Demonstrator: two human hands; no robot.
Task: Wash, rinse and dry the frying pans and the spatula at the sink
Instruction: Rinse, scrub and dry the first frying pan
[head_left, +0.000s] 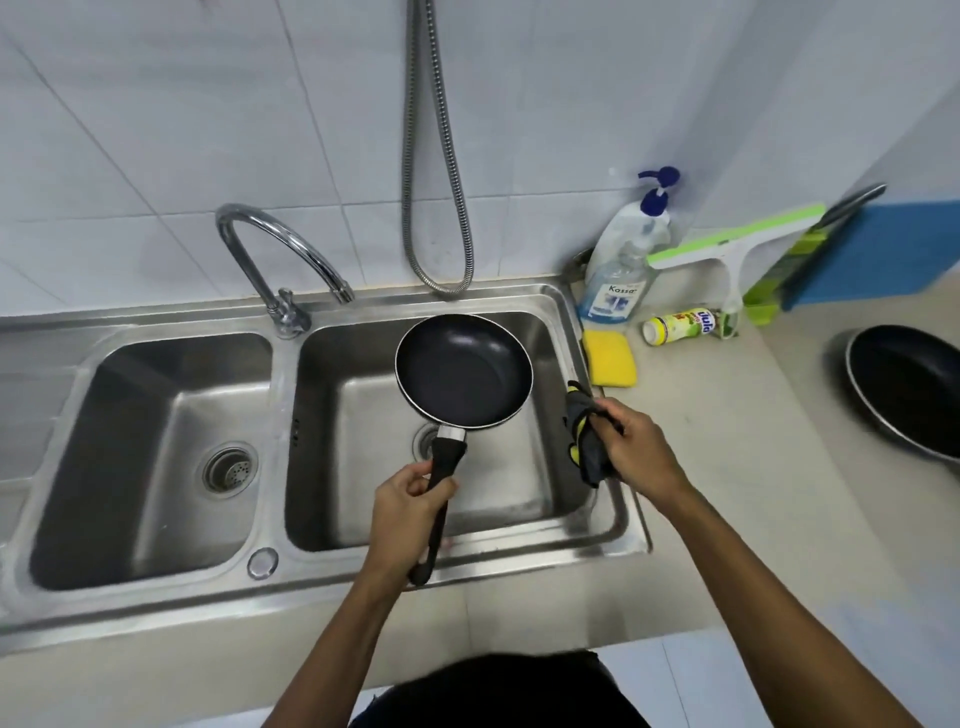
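Note:
A small black frying pan (464, 371) hangs level over the right basin of the steel double sink (618, 525). My left hand (410, 499) grips its black handle near the pan end. To the right of the pan, over the sink's right rim, my right hand (636, 447) holds a bunched grey and yellow cloth (584, 434). A second, larger black frying pan (906, 392) lies on the counter at the far right, partly cut off by the frame edge. No spatula is visible.
A curved tap (283, 260) stands between the basins and a metal hose (436, 156) hangs on the tiled wall. Right of the sink lie a yellow sponge (610, 358), a pump soap bottle (623, 265), a small lying bottle (680, 325) and a green squeegee (737, 244).

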